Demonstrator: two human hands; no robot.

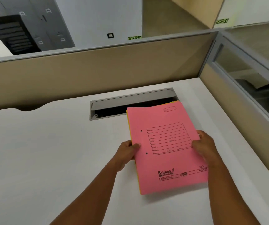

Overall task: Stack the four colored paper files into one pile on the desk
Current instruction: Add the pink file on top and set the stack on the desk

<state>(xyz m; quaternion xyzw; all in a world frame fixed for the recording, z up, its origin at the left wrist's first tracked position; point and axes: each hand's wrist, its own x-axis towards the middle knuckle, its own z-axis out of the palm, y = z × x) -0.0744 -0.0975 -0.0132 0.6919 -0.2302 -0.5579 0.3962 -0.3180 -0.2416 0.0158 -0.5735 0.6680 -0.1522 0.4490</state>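
Two bare forearms reach forward from the bottom edge over the flat white desk top (49, 151). The left hand (127, 153) holds the left long edge of the pile, its thumb lying on top of the cover near the two punched holes and the other fingers curled under the edge. The right hand (203, 144) holds the opposite long edge, its fingers (195, 144) closed over the cover beside the printed form box; the thumb is not visible. Both hands therefore grip the pile between them.

The pile's top sheet is the pink paper file with black printed lines (166, 148), turned a little clockwise and lying in the right half of the desk. A thin yellow edge of another paper file (129, 125) shows along its left side and at the far corner (how many files lie below, I cannot tell). Whether the pile rests on the desk or is slightly lifted is not clear.

Its far end overlaps the grey rectangular cable tray with open lid (122, 101) sunk in the desk. Behind stands the beige fabric partition panel (98, 69).
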